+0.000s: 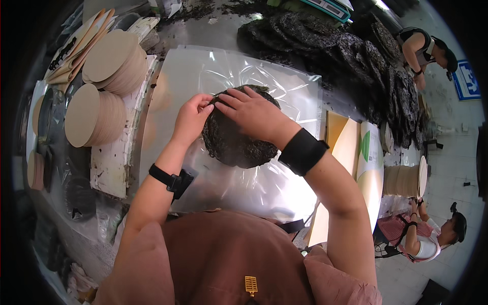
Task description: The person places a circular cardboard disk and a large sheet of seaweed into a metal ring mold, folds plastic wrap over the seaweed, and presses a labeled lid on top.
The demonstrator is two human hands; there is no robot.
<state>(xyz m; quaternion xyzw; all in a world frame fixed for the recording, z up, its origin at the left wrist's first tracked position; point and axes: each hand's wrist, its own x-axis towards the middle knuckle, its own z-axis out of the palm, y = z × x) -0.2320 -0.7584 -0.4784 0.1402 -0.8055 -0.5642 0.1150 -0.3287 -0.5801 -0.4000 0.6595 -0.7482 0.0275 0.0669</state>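
Observation:
A round, dark cake of dried seaweed [237, 148], apparently laver, lies on a clear plastic sheet [232, 190] in front of me. At its upper left rim, my left hand [191, 117] pinches the edge between thumb and fingers. My right hand [253, 112] rests flat across the top of the cake, palm down and fingers slightly spread. It hides the upper middle of the seaweed. Creases in the film fan outward from beneath the cake.
Stacks of round cardboard discs [110, 57] stand on the left beside a worn white board [114, 160]. Many seaweed cakes [343, 49] are heaped at the back right. A printed bag [369, 152] lies on the right, with a teal scale [329, 10] behind. Two people [423, 238] work at right.

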